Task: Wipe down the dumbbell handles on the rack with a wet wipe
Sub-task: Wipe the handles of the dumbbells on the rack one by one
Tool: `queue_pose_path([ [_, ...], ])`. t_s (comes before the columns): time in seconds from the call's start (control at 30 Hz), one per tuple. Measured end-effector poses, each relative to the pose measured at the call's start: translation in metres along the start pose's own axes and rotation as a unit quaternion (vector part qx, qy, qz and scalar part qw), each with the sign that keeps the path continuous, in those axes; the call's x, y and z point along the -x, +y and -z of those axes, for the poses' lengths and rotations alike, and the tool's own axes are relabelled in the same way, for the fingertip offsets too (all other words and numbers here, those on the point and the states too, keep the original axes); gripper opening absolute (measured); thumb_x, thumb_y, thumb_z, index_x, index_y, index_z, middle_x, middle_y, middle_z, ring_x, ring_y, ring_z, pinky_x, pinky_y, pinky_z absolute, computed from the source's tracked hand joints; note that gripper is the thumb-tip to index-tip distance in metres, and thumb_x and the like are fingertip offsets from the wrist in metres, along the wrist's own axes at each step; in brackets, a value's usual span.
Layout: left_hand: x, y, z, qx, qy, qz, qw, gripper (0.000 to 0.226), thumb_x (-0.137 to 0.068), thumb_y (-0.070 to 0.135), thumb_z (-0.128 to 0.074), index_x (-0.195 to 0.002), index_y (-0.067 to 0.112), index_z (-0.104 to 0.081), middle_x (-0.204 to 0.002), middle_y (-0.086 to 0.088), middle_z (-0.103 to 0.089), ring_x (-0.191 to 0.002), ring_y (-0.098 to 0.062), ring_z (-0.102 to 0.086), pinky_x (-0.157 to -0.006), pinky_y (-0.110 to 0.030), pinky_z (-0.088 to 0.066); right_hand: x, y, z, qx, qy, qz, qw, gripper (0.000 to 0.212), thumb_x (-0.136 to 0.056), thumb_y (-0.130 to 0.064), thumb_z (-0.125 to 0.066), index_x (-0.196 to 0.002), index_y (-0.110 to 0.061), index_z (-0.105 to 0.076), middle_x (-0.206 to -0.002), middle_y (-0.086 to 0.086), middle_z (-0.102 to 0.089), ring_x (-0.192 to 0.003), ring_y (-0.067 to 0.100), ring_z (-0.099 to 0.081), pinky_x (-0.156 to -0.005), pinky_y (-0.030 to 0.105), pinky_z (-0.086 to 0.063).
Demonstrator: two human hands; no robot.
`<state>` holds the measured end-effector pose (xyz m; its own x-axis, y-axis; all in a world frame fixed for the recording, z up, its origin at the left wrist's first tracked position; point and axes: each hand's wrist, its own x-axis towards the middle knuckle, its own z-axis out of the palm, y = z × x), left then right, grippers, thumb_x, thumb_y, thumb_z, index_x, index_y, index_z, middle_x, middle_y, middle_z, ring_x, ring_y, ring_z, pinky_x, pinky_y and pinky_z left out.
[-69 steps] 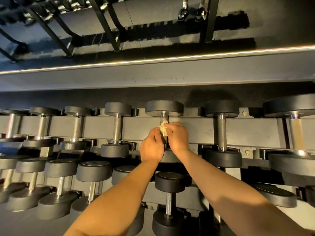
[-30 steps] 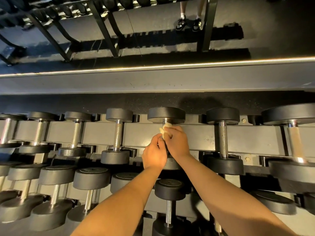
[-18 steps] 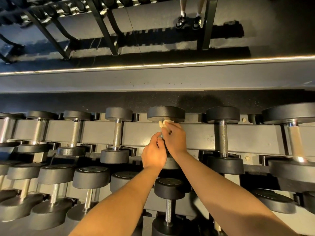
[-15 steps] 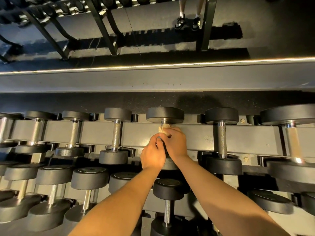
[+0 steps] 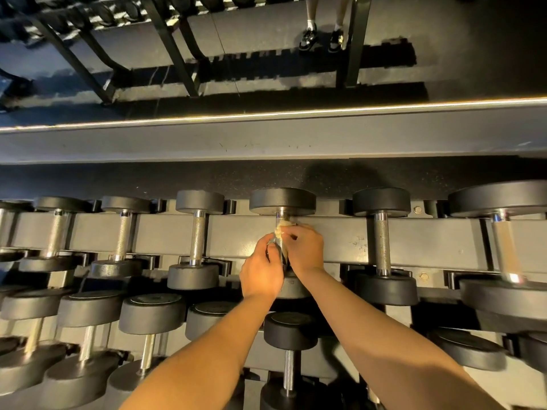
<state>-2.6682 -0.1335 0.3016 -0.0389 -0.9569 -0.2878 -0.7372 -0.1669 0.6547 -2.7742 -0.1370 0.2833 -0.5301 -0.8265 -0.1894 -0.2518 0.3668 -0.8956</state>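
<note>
Wiping spot, head view, looking down on the top tier. R hand (image 5: 305,250) comes at the handle (image 5: 280,218) from the right, fingers curled close together round it, pinching the wet wipe (image 5: 283,225) against the chrome. The wipe is a crumpled pale wad poking out above the knuckles, near the top of the handle, just under the dumbbell's far head (image 5: 282,201).

L hand (image 5: 262,273) sits lower on the same handle from the left, fingers curled in toward the bar, touching R hand. Thumb not visible. The near head is mostly hidden behind both wrists.

The dumbbell lies across the grey rack rail (image 5: 236,235), approx. mid-row. Neighbour dumbbell to the left (image 5: 197,238) and neighbour to the right (image 5: 381,244) both sit seated w/ bare knurled handles, apart from the hands. A bigger one at far right (image 5: 503,250) has a shiny handle.

Lower tier: a row of dark dumbbells, one (image 5: 290,329) directly below the forearms.

Above the rack: lit strip (image 5: 266,115), dark floor, black frame legs, and a person's shoes (image 5: 321,39) at the top edge.
</note>
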Motion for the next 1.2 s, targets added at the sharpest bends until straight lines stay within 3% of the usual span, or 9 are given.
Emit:
queue_pose_path([
  [0.1,-0.003,0.0,0.004,0.03,-0.033,0.006,0.999,0.03,-0.107,0.041,-0.038,-0.131,0.044,-0.055,-0.086,0.009,-0.068,-0.08,-0.01,-0.063,-0.072,-0.032,-0.052,0.015,0.014,0.006,0.01,-0.049,-0.021,0.999,0.017,-0.094,-0.016,-0.068,-0.107,-0.019,-0.078,-0.101,-0.003,-0.075,-0.089,0.006,-0.065,-0.082,0.014,-0.05],
  [0.2,-0.008,-0.016,0.015,0.09,-0.101,0.025,0.99,0.03,-0.108,0.034,-0.039,-0.131,0.041,-0.057,-0.108,0.013,-0.067,-0.1,-0.005,-0.062,-0.078,-0.016,-0.042,0.019,0.021,0.012,0.004,-0.091,-0.055,0.994,0.017,-0.091,-0.015,-0.071,-0.107,-0.016,-0.078,-0.103,0.0,-0.076,-0.093,0.011,-0.068,-0.089,0.025,-0.054],
  [0.27,-0.001,-0.029,0.02,0.109,-0.13,0.026,0.985,0.031,-0.109,0.03,-0.038,-0.129,0.035,-0.06,-0.118,0.011,-0.067,-0.115,-0.009,-0.06,-0.091,-0.018,-0.044,0.014,0.016,0.015,-0.015,-0.076,-0.069,0.995,0.017,-0.091,-0.012,-0.071,-0.107,-0.013,-0.077,-0.104,0.001,-0.076,-0.094,0.011,-0.067,-0.09,0.024,-0.053],
  [0.4,0.014,-0.041,0.016,0.12,-0.088,-0.008,0.989,0.03,-0.11,0.03,-0.033,-0.124,0.037,-0.059,-0.129,0.007,-0.061,-0.123,-0.009,-0.054,-0.112,-0.03,-0.039,0.011,0.01,0.009,0.001,-0.039,-0.091,0.995,0.014,-0.091,-0.008,-0.068,-0.102,-0.012,-0.075,-0.101,-0.001,-0.071,-0.093,0.01,-0.063,-0.086,0.023,-0.051],
  [0.53,0.015,-0.035,0.015,0.111,-0.072,-0.022,0.991,0.03,-0.11,0.027,-0.031,-0.125,0.037,-0.056,-0.126,0.008,-0.061,-0.122,-0.01,-0.054,-0.108,-0.027,-0.039,0.019,0.01,0.011,0.04,-0.095,-0.105,0.989,0.009,-0.087,-0.006,-0.071,-0.092,-0.014,-0.071,-0.092,-0.005,-0.066,-0.089,0.011,-0.061,-0.078,0.02,-0.047],
  [0.67,0.015,-0.034,0.016,0.06,-0.068,-0.02,0.996,0.036,-0.11,0.035,-0.03,-0.135,0.034,-0.056,-0.124,0.011,-0.061,-0.12,-0.012,-0.053,-0.104,-0.031,-0.041,0.023,0.007,0.014,0.068,-0.134,-0.132,0.98,0.012,-0.084,-0.007,-0.076,-0.082,-0.019,-0.074,-0.088,-0.005,-0.066,-0.091,0.013,-0.063,-0.084,0.023,-0.051],
  [0.8,0.007,-0.018,0.015,0.043,-0.084,-0.034,0.995,0.038,-0.11,0.036,-0.03,-0.136,0.032,-0.057,-0.113,0.013,-0.061,-0.105,-0.009,-0.056,-0.087,-0.025,-0.04,0.02,0.005,0.015,0.116,-0.136,-0.129,0.975,0.018,-0.084,-0.009,-0.076,-0.075,-0.024,-0.075,-0.084,-0.006,-0.07,-0.086,0.01,-0.065,-0.088,0.029,-0.056],
  [1.0,-0.004,-0.013,0.007,0.045,-0.058,-0.028,0.997,0.036,-0.11,0.039,-0.028,-0.132,0.038,-0.057,-0.113,0.008,-0.068,-0.101,-0.013,-0.063,-0.089,-0.033,-0.05,0.006,-0.014,0.002,0.003,0.024,-0.026,0.999,0.021,-0.095,-0.009,-0.064,-0.112,-0.015,-0.076,-0.109,0.001,-0.074,-0.101,0.013,-0.066,-0.093,0.024,-0.052],
  [1.2,-0.007,-0.018,0.005,0.055,-0.051,-0.018,0.997,0.034,-0.108,0.044,-0.027,-0.133,0.047,-0.05,-0.108,0.012,-0.069,-0.098,-0.012,-0.066,-0.09,-0.041,-0.054,-0.001,-0.015,-0.003,0.027,0.009,-0.015,0.999,0.023,-0.096,-0.008,-0.062,-0.113,-0.014,-0.075,-0.113,0.001,-0.073,-0.104,0.013,-0.066,-0.094,0.018,-0.047],
])
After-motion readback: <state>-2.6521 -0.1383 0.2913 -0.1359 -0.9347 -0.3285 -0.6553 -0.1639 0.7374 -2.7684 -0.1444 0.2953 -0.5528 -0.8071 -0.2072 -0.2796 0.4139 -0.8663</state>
